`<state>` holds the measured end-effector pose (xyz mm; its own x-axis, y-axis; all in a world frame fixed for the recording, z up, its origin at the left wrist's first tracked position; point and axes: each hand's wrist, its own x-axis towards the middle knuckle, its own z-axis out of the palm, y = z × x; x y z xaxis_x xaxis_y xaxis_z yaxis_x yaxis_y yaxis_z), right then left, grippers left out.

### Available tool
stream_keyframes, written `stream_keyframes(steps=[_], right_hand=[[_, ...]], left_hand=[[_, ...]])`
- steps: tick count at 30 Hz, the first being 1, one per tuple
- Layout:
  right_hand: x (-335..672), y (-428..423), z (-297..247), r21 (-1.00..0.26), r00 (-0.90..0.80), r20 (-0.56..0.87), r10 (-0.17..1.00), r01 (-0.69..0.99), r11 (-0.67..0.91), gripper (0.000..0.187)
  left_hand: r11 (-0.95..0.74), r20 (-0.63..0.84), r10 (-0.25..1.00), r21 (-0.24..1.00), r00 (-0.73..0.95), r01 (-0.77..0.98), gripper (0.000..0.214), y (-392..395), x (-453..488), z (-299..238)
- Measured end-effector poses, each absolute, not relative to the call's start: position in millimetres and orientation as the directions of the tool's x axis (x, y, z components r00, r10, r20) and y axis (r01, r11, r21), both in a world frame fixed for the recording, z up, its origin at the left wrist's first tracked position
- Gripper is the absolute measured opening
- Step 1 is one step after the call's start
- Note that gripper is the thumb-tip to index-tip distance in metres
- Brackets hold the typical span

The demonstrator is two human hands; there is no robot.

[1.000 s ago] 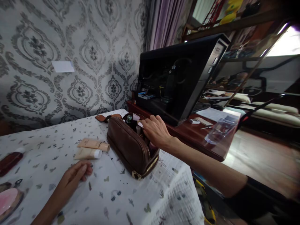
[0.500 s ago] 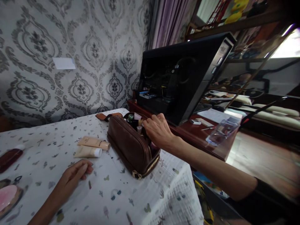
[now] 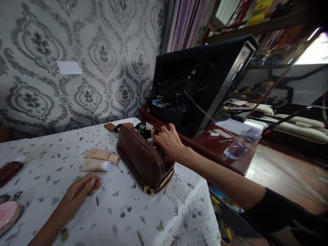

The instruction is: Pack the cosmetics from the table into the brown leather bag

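Note:
A brown leather cosmetic bag stands unzipped on the patterned cloth. My right hand reaches over its far side, with bent fingers dipping into the opening; the fingertips and anything between them are hidden. Beside those fingers, a small green-capped bottle and a pale pink item stick up from the bag. My left hand rests on the cloth, fingers curled in and nothing visible in them. Just beyond it lie a cream tube with a white cap and a longer beige tube.
A pink round compact and a dark red bottle lie at the left of the cloth. Behind the bag, a large black computer case stands on a reddish wooden desk, near a clear plastic container.
My right hand has shifted slightly left over the bag's opening, its knuckles turning a little. My left hand and the tubes stay in place.

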<state>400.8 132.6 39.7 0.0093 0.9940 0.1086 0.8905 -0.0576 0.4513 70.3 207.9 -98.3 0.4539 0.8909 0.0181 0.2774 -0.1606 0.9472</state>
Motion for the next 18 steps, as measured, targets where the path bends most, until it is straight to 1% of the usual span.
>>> stream_keyframes(steps=[3, 5, 8, 11, 14, 18], right_hand=[[400, 134, 43, 0.441, 0.006, 0.101, 0.995, 0.896, -0.051, 0.033], [403, 134, 45, 0.403, 0.012, 0.130, 0.991, 0.913, -0.064, 0.032], [405, 131, 54, 0.291, 0.021, 0.229, 0.973, 0.953, -0.089, 0.023], [396, 121, 60, 0.147, -0.016, 0.386, 0.922, 0.988, -0.044, 0.025], [373, 108, 53, 0.037, -0.110, 0.498, 0.860, 0.994, 0.105, 0.029], [339, 100, 19, 0.008, -0.370, 0.524, 0.767, 0.903, 0.430, 0.041]], left_hand=[[-0.179, 0.038, 0.890, 0.946, 0.454, 0.270, 0.054, 208, 71, -98], [-0.183, 0.042, 0.888, 0.946, 0.457, 0.269, 0.053, 208, 71, -99], [-0.175, 0.031, 0.886, 0.946, 0.463, 0.272, 0.053, 209, 71, -99], [-0.188, 0.032, 0.880, 0.940, 0.473, 0.286, 0.055, 209, 70, -98], [-0.201, 0.031, 0.875, 0.931, 0.483, 0.304, 0.052, 209, 70, -96], [-0.203, 0.022, 0.866, 0.928, 0.499, 0.312, 0.048, 206, 71, -92]])
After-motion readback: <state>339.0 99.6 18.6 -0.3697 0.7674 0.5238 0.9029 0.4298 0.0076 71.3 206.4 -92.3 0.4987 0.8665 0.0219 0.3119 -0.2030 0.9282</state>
